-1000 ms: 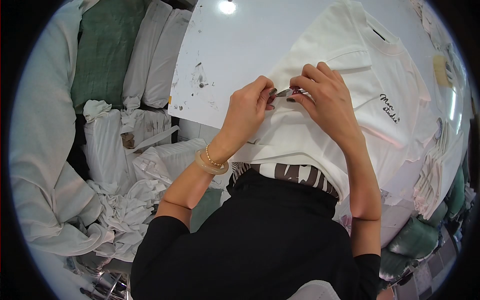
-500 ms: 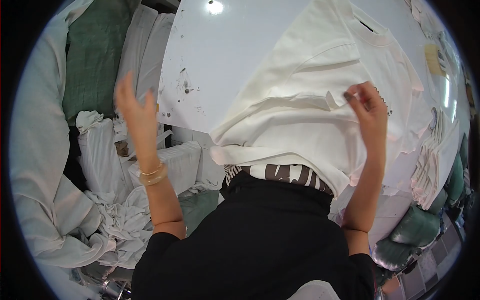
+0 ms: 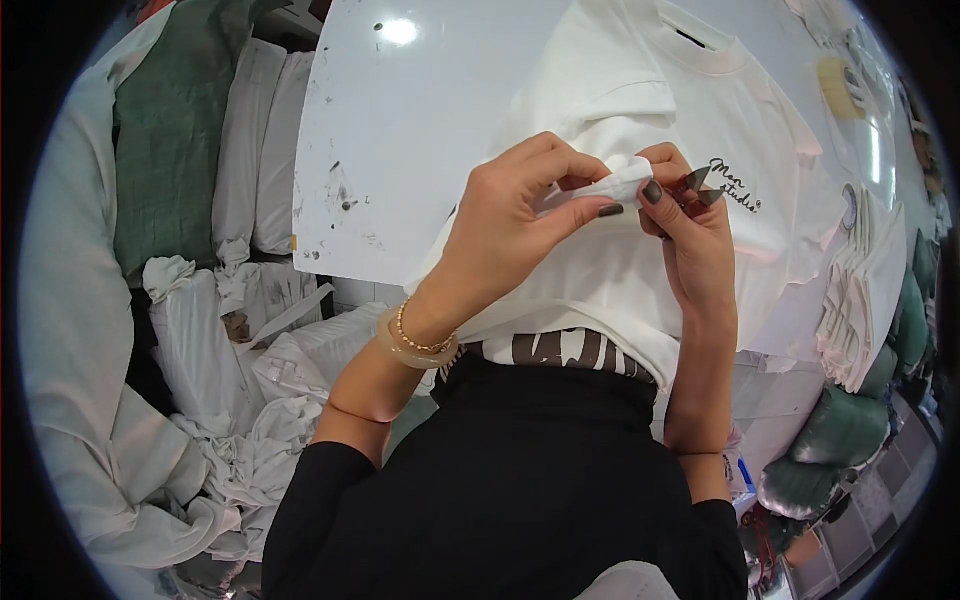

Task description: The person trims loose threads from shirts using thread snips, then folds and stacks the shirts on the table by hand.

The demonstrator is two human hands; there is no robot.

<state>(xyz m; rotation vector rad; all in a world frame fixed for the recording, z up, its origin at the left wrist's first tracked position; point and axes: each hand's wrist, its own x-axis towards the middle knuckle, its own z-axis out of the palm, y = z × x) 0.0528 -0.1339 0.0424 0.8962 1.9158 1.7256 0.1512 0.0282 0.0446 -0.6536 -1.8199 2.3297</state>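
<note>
A white T-shirt (image 3: 775,165) with dark script lettering on its chest lies on the white table, its lower part near my body. My left hand (image 3: 520,225) is closed, pinching a folded edge of the shirt fabric between thumb and fingers. Close beside it, my right hand (image 3: 690,240) grips the same bunched edge with thumb and forefinger. Small thread snips (image 3: 698,180) sit in the right hand as well, their dark pointed blades sticking out to the right and apart. The palm hides most of their handle.
The white table (image 3: 400,130) has dark specks at its left. Folded white garments (image 3: 860,290) are stacked at the right, near a roll of tape (image 3: 840,85). Wrapped white bundles (image 3: 190,320) and green sacks (image 3: 165,150) crowd the left. Green bags (image 3: 840,425) lie lower right.
My left hand has come from the far left, where it was open in the air, across to the shirt and taken hold of its edge. My right hand has moved slightly left and now pinches the fabric too.
</note>
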